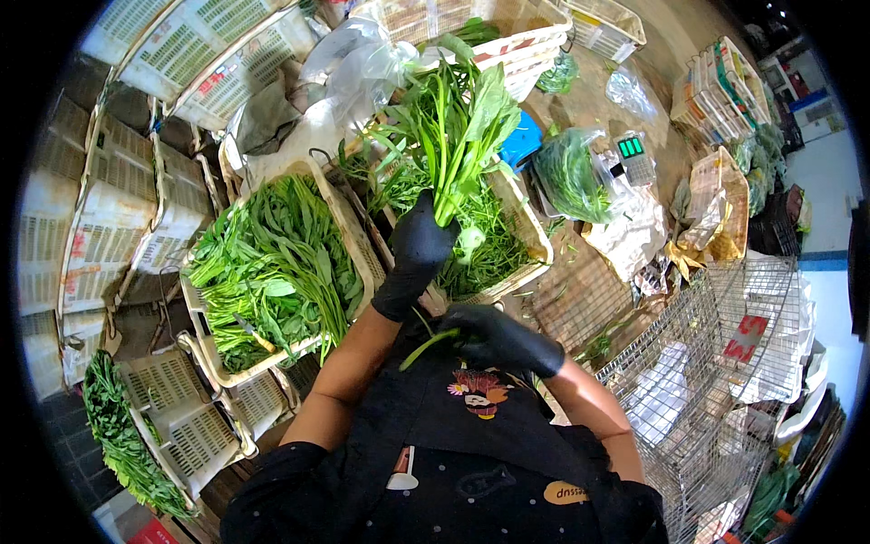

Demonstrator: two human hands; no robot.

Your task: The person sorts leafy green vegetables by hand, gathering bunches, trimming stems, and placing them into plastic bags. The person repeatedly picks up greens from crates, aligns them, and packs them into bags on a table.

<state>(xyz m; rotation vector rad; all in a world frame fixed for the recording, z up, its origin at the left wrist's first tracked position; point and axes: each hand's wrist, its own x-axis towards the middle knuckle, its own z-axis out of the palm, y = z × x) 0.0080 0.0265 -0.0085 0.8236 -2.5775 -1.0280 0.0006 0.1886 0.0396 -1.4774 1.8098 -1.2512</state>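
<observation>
My left hand (419, 249), in a black glove, grips an upright bunch of leafy green stems (453, 136), fingers wrapped round its lower end, above a crate (535, 263) of finer greens (485, 249). My right hand (498, 337), also gloved, is closed on a loose green stalk (426, 352) low in front of my apron (435, 453). To the left, a white plastic crate (367, 272) is heaped with long-stemmed greens (281, 254), with a knife (258, 337) lying on them.
Stacked crates (127, 208) line the left. At right are bagged greens (566, 172), a digital scale (634, 163), a cardboard box (725, 190) and wire baskets (680, 381). A blue plastic object (524, 136) and clear bags (362, 68) lie behind the greens.
</observation>
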